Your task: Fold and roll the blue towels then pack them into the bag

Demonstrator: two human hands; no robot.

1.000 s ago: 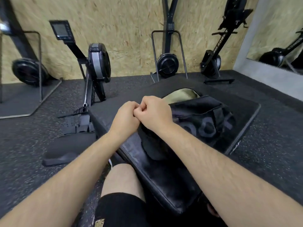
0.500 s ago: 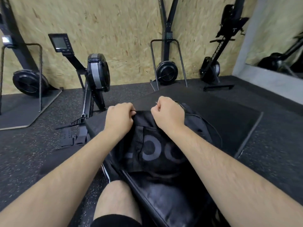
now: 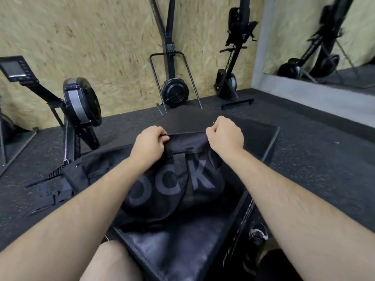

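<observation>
Head view: the left grip [image 3: 150, 139] is clenched on the top edge of the black bag [image 3: 172, 185], fingers curled over the fabric with the thumb underneath; the right grip [image 3: 225, 134] is clenched at the other end of the same edge, knuckles up, possibly pinching a zip pull, though that is too small to tell; the edge runs taut and nearly level between them, left to right, and this line is what the next move turns on; the bag's body falls away from that edge toward the person, its long axis also lying across, with the left end reaching out past the left forearm; the grey letters on its side face the camera; it rests on a black padded block [image 3: 257, 136] whose top reaches beyond both grips; no blue towels show, and whether any are inside the bag cannot be told; by my judgement the packing is at its closing stage, and any slide along the edge would suit the right grip while the left anchors; farther out, rowing machines [image 3: 174, 94] stand against a chipboard wall [image 3: 101, 37].
</observation>
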